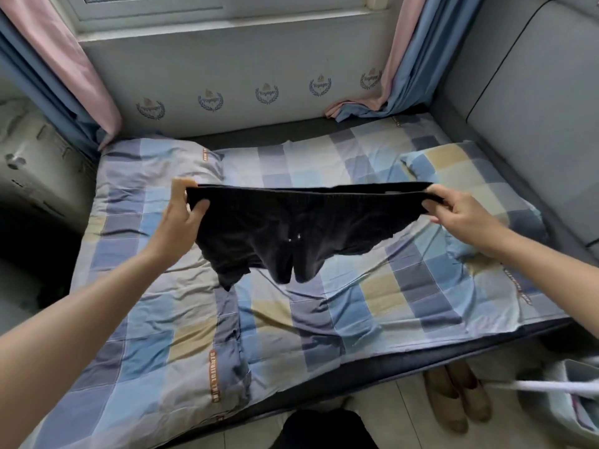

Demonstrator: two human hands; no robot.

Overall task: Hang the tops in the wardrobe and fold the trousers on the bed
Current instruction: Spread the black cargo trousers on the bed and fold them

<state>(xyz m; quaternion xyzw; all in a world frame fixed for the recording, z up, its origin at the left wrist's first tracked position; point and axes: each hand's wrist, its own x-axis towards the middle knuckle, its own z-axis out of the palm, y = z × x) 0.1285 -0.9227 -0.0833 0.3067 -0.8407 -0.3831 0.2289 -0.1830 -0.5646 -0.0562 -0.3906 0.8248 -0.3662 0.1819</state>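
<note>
A pair of black trousers (291, 228) hangs in the air above the bed (405, 361), stretched wide by the waistband. My left hand (181, 215) grips the left end of the waistband, fingers curled round the cloth. The right end is pinched by my right hand (460, 212). The trouser legs bunch and dangle below the waistband, just over the checked bedcover (162, 319). No tops or wardrobe are in view.
Two checked pillows (146, 163) (453, 166) lie at the left and right of the bed's far side. Curtains (402, 59) hang at both sides of the window. A grey padded headboard (534, 92) is on the right. Shoes (460, 400) and a bag (577, 393) sit on the floor.
</note>
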